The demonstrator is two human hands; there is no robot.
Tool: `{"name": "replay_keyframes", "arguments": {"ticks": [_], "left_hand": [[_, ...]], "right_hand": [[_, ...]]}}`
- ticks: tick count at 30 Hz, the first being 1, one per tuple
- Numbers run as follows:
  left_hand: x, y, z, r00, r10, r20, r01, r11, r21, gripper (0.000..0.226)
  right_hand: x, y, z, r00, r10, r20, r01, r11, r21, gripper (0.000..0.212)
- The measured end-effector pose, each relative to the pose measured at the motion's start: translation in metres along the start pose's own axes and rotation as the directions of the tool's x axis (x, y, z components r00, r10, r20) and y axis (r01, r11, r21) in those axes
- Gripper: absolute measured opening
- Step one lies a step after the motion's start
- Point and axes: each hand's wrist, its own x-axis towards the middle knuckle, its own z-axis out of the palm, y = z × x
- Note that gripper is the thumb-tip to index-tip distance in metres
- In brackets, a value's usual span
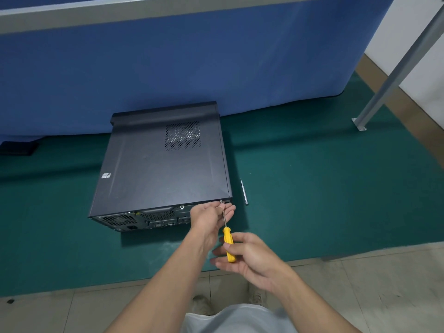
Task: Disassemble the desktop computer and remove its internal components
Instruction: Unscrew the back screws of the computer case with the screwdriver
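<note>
A black desktop computer case point(158, 169) lies on its side on a green mat, its rear panel with ports and fan grille facing me. A yellow-handled screwdriver point(227, 243) points up at a screw point(221, 201) at the rear panel's top right corner. My right hand point(247, 255) holds the yellow handle between thumb and fingers. My left hand point(211, 218) pinches the screwdriver's metal shaft near the tip, right beside the screw.
A thin grey metal tool point(244, 191) lies on the green mat point(324, 188) just right of the case. A blue partition point(168, 68) stands behind the case. A grey metal post point(396, 68) is bolted to the floor at the right. Tiled floor lies in front of the mat.
</note>
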Motion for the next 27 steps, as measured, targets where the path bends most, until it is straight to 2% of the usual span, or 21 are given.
{"name": "replay_keyframes", "arguments": {"ticks": [3,5,9,11,16,20,23,25,27], "left_hand": [[0.0,-0.002,-0.001,0.999,0.011,-0.031,-0.011,1.0,0.016,0.007],[0.001,-0.003,0.0,0.995,0.046,-0.088,-0.041,0.997,0.058,0.003],[0.005,-0.002,0.002,0.989,0.064,-0.13,-0.054,0.996,0.077,0.01],[0.006,-0.002,0.002,0.991,0.06,-0.123,-0.052,0.996,0.07,0.01],[0.006,-0.005,0.0,0.995,0.064,-0.078,-0.056,0.993,0.105,0.007],[0.005,-0.01,0.001,0.985,0.169,-0.015,-0.16,0.956,0.245,0.01],[0.002,-0.011,0.003,0.951,0.3,0.078,-0.304,0.856,0.419,0.012],[-0.001,-0.012,0.006,0.893,0.408,0.191,-0.44,0.695,0.569,0.01],[-0.006,-0.013,0.01,0.812,0.484,0.325,-0.56,0.489,0.669,0.01]], "right_hand": [[0.002,0.003,0.004,0.987,-0.085,-0.14,0.06,0.983,-0.174,0.021],[0.004,0.007,0.007,0.977,-0.126,-0.172,0.08,0.964,-0.252,0.022],[0.006,0.008,0.007,0.957,-0.195,-0.215,0.123,0.943,-0.309,0.011],[0.007,0.005,0.003,0.945,-0.213,-0.249,0.124,0.936,-0.33,0.014],[0.006,-0.001,-0.019,0.95,-0.204,-0.235,0.076,0.883,-0.463,0.01],[0.001,-0.005,-0.045,0.953,-0.211,-0.216,0.059,0.831,-0.553,0.01],[-0.001,-0.02,-0.052,0.898,-0.324,-0.299,0.099,0.81,-0.578,0.023],[0.0,-0.036,-0.047,0.836,-0.43,-0.341,0.184,0.806,-0.563,0.038],[0.003,-0.051,-0.041,0.78,-0.498,-0.378,0.263,0.81,-0.524,0.04]]}}
